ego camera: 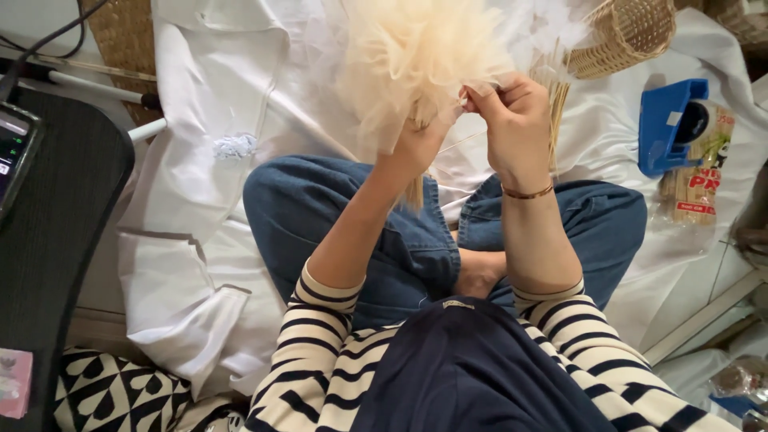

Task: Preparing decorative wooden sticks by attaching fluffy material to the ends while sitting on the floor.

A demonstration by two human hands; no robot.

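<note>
Just two hands (468, 120), one tulle pompom (412, 52).

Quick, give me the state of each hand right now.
Left hand: closed around the cream tulle pompom, gripping it from below.
Right hand: fingers pinched shut at the pompom's edge; what they pinch cannot be told.

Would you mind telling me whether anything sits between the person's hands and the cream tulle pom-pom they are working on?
Nothing visible does. The left hand already grips the cream tulle pom-pom from beneath, and the right hand pinches at its edge, with a thin stick running between the hands. The wicker basket lies off to the right, apart.
</note>
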